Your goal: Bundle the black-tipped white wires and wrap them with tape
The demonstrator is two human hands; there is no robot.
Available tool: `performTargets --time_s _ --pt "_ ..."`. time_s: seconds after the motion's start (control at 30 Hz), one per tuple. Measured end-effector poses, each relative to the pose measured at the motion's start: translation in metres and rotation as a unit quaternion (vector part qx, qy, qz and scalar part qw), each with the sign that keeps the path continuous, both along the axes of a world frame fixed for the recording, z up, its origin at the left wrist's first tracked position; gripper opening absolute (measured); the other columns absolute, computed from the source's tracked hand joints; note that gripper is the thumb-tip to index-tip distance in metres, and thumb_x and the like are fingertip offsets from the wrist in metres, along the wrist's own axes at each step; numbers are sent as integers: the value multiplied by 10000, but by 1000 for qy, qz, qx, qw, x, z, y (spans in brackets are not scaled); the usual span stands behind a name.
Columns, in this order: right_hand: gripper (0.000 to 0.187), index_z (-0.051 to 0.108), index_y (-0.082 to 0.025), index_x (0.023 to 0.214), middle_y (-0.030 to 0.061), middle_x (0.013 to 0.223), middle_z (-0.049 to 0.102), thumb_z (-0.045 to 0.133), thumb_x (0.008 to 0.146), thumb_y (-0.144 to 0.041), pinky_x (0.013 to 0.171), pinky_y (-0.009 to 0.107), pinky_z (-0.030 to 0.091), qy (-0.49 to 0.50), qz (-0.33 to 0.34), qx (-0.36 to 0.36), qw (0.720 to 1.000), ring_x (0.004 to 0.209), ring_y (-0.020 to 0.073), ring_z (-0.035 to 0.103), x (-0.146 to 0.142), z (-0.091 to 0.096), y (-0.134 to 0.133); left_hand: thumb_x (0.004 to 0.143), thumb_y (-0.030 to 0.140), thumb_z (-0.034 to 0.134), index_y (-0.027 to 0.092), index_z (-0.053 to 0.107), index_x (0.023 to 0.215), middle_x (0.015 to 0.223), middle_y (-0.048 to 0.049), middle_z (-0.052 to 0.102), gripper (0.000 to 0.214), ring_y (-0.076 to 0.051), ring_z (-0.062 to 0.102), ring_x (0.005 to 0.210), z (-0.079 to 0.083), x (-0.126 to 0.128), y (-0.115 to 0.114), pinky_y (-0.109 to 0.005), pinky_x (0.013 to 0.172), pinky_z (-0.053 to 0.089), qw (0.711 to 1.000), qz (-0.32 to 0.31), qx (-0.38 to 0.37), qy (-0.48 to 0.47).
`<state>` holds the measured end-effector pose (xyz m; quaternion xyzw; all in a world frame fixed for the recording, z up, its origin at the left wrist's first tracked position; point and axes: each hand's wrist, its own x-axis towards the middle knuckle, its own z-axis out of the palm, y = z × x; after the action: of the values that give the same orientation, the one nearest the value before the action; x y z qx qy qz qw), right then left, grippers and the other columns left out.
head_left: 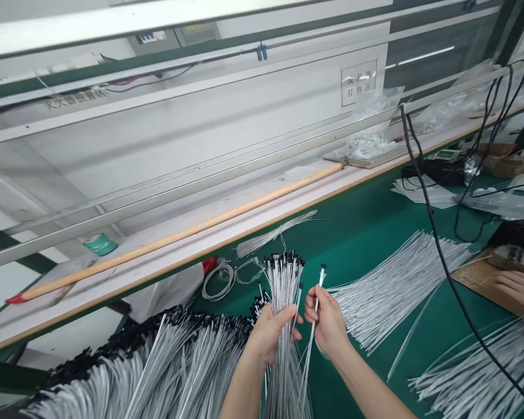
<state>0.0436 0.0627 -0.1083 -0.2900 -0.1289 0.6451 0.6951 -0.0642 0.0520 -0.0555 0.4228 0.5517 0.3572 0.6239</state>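
Observation:
My left hand [269,331] is wrapped round an upright bundle of thin grey cables [283,297] with small black connectors at their top ends. Just right of it, my right hand [327,317] pinches a grey cable [317,299] near its black connector, apart from the bundle's tops. Whether it is one strand or a few, I cannot tell. A large pile of such cables [192,366], black ends up, lies left of my hands. More loose grey cables [402,285] are spread on the green table [344,238] to the right.
A wooden pole [192,230] lies along the shelf behind the table. A black cord [436,233] hangs across the right side. Coiled cable [218,281] and a tied bundle of thin wires [275,234] lie at the back. Another person's hand [519,289] rests at the far right.

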Motion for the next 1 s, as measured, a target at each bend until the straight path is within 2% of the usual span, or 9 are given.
performTargets --time_s 0.1,0.2,0.33,0.43,0.57,0.67,0.77,0.87,1.0 --pt "314 562 -190 659 -76 468 434 650 674 -490 334 209 242 13 -1 -15 1000 328 45 261 -5 -2 3 609 414 715 116 589 651 500 2 577 326 -88 476 373 -6 1 4 -234 437 339 1000 -11 -6 -13" --pt "333 564 -181 676 -87 446 410 655 664 -501 321 200 215 -1 0 -24 1000 315 35 233 -6 -2 0 608 406 715 123 582 629 483 10 562 313 -93 486 380 -11 1 7 -229 433 337 1000 -8 -13 -22" --pt "358 545 -177 629 -91 377 408 772 531 -436 308 179 193 -83 27 -45 995 309 43 292 -7 1 -6 617 397 708 116 579 613 518 9 566 309 -85 494 379 -16 1 11 -220 419 327 1000 -15 -4 -27" --pt "384 532 -175 557 -89 355 404 780 483 -458 293 182 199 -96 44 -51 993 294 32 246 -8 3 -6 608 400 714 110 587 656 558 -9 590 320 -110 538 414 -20 0 13 -226 421 340 999 -18 -9 -32" --pt "385 510 -181 545 -131 325 265 787 476 -440 314 169 112 -73 -2 -57 996 311 18 160 -4 3 2 594 397 732 114 571 759 646 -39 629 366 -163 611 505 -24 -1 13 -245 457 381 999 5 -40 -27" --pt "393 460 -196 557 -142 353 233 775 519 -428 331 173 84 -50 -30 -40 998 331 16 121 1 5 10 590 388 740 123 546 749 640 -33 627 365 -167 619 520 -25 -1 13 -244 467 392 998 15 -48 -28" --pt "381 446 -203 578 -138 371 230 728 588 -459 335 181 77 -56 -22 -23 998 337 26 119 3 10 14 593 369 742 127 540 743 603 -22 620 349 -151 602 488 -25 1 13 -237 451 386 998 18 -47 -33" --pt "344 487 -195 590 -114 394 318 733 589 -435 335 191 136 -114 -32 -18 993 341 38 198 1 10 17 592 352 742 128 540 763 598 -17 618 346 -148 597 471 -27 3 13 -229 432 375 998 22 -46 -35" --pt "318 563 -176 633 -65 509 486 793 498 -351 374 201 252 -157 -69 -36 984 412 64 363 -2 5 22 573 349 754 120 552 790 591 -21 617 374 -158 597 462 -29 3 14 -233 422 375 997 33 -51 -38"
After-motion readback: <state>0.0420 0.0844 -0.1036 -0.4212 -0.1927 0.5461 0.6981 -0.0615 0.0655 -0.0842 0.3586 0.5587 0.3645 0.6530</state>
